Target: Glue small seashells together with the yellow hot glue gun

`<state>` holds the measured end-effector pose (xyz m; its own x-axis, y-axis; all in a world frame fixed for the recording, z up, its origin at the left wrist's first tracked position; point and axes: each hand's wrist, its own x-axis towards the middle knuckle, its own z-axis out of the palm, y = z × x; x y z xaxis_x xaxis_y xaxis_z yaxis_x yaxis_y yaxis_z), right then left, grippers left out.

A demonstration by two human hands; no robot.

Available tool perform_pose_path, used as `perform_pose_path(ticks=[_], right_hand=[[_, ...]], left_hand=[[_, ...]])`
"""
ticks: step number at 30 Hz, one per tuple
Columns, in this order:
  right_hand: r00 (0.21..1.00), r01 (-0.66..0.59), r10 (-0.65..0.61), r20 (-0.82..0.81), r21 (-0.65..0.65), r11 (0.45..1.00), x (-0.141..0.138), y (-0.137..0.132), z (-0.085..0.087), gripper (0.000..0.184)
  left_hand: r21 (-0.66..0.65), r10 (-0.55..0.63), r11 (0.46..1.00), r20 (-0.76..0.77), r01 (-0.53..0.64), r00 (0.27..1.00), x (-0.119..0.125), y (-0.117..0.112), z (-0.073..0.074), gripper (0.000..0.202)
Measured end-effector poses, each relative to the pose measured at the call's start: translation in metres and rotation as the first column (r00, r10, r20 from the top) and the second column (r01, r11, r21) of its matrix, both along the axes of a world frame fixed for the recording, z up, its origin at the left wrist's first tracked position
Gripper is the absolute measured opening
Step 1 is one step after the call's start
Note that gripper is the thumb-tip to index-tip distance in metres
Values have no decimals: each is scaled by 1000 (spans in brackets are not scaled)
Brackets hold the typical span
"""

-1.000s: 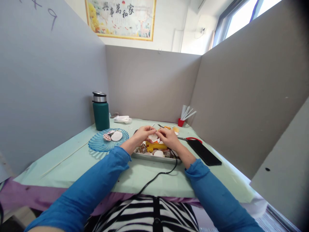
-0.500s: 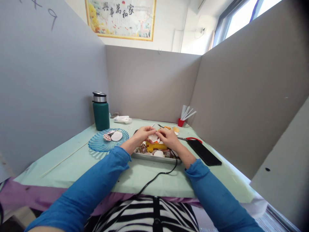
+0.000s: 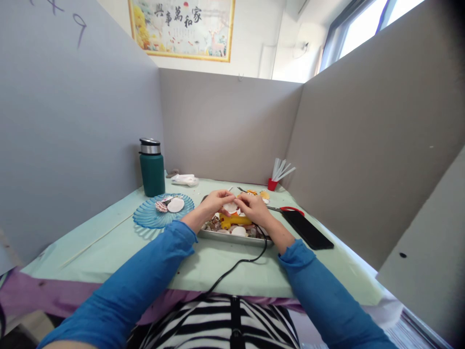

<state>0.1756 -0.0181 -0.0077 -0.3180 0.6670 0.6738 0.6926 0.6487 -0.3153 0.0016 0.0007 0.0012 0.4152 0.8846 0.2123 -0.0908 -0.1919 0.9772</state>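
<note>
Over a metal tray [image 3: 228,238], my left hand [image 3: 214,204] and my right hand [image 3: 253,207] meet with fingertips almost touching. Both are closed on a small whitish seashell [image 3: 230,207], which the fingers partly cover. Beneath them a yellow glue gun [image 3: 236,221] lies in the tray among several seashells [image 3: 239,231]. From it a black cord [image 3: 232,266] runs over the table towards me. To the left, a blue fluted glass plate [image 3: 145,213] carries a striped shell [image 3: 161,207] and a white round piece [image 3: 176,205].
A green bottle [image 3: 152,169] stands behind the plate, near a white packet [image 3: 185,180]. On the right lie a black phone-like slab [image 3: 308,229] and red-handled scissors [image 3: 292,210]. A red cup [image 3: 272,184] holds several white sticks [image 3: 280,169]. Grey partitions [image 3: 228,126] enclose the table.
</note>
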Motion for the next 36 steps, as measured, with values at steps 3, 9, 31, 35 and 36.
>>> perform_pose_path(ticks=[3, 9, 31, 35, 36], right_hand=[[1000, -1, 1, 5, 0, 1000, 0, 0, 0, 32], [1000, -11, 11, 7, -4, 1000, 0, 1, 0, 29], [1000, 1, -1, 26, -15, 1000, -1, 1, 1, 30], [999, 9, -8, 33, -16, 1000, -1, 1, 0, 30], [999, 9, -8, 34, -15, 1000, -1, 1, 0, 31]], left_hand=[[-2, 2, 1000, -2, -2, 1000, 0, 0, 0, 43], [6, -1, 1000, -17, 1, 1000, -1, 1, -1, 42], [-10, 23, 1000, -36, -23, 999, 0, -1, 0, 40], [-10, 15, 1000, -31, -15, 999, 0, 0, 0, 39], [-10, 14, 1000, -30, -14, 999, 0, 0, -1, 40]])
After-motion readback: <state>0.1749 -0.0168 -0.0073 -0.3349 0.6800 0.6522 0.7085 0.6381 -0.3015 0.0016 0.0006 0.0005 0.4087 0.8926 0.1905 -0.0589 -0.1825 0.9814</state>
